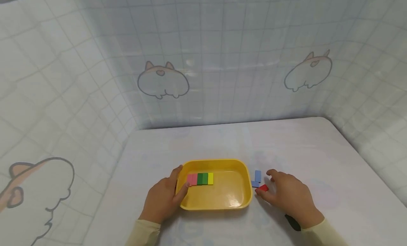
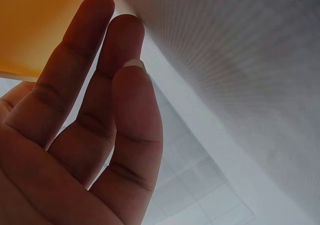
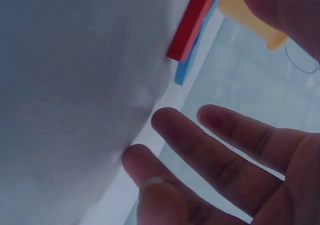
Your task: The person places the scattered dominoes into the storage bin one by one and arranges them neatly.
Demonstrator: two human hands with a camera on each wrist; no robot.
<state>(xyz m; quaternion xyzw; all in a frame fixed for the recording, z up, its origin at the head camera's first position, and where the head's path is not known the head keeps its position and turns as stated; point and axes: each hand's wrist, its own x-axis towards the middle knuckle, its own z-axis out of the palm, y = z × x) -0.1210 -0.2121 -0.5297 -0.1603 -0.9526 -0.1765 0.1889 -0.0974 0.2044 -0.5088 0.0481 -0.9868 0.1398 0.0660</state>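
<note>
My left hand (image 1: 163, 197) holds the left end of a yellow tray (image 1: 219, 206), its thumb over the rim and its other fingers along the outside. In the tray stands a row of small blocks: pink blocks (image 1: 192, 180), green blocks (image 1: 202, 179) and a yellow block (image 1: 210, 179). To the right of the tray, my right hand (image 1: 290, 194) hovers low with thumb and fingers spread apart around a red block (image 1: 262, 188). The right wrist view shows the red block (image 3: 192, 25) beyond the fingertips, with blue (image 3: 186, 70) behind it.
Two blue blocks (image 1: 258, 176) lie between the tray's right side and the right hand. A dark object (image 1: 293, 222) shows by the right wrist. The pale tabletop (image 1: 222, 143) ends at a white grid-patterned curtain or wall (image 1: 235, 80) at the back and sides.
</note>
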